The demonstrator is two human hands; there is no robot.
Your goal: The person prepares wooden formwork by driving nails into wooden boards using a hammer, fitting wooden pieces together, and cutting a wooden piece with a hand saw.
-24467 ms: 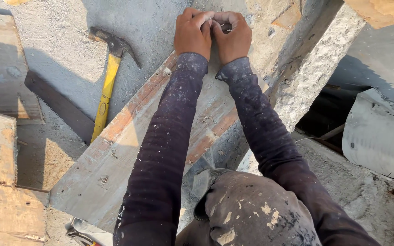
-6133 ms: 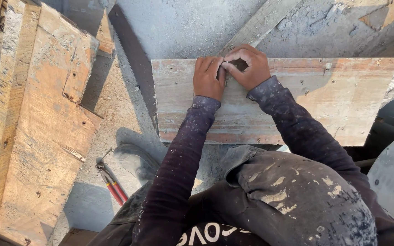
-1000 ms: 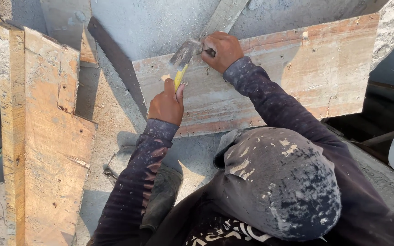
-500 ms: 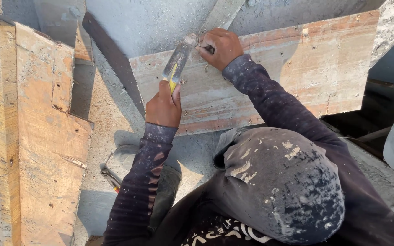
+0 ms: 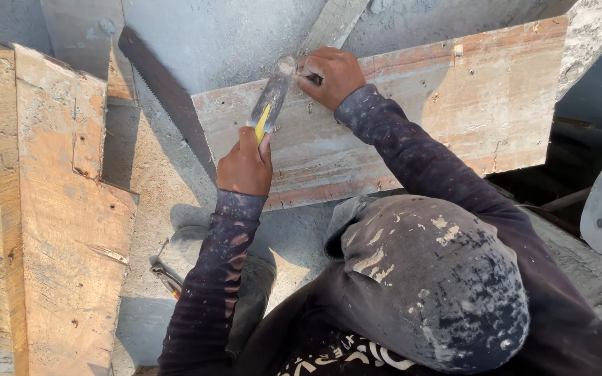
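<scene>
The left hand (image 5: 245, 166) grips a yellow-handled hammer (image 5: 271, 101), its head at the board's (image 5: 412, 125) top edge. The right hand (image 5: 330, 75) is pinched shut on something small there, too hidden to tell. A saw (image 5: 168, 97) lies just left.

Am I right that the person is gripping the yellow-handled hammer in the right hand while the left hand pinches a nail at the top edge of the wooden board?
Not quite: the hands are swapped. In the head view, the left hand grips the yellow-handled hammer, and the right hand pinches at the top edge of the wooden board. The nail itself is hidden by the fingers.
</scene>
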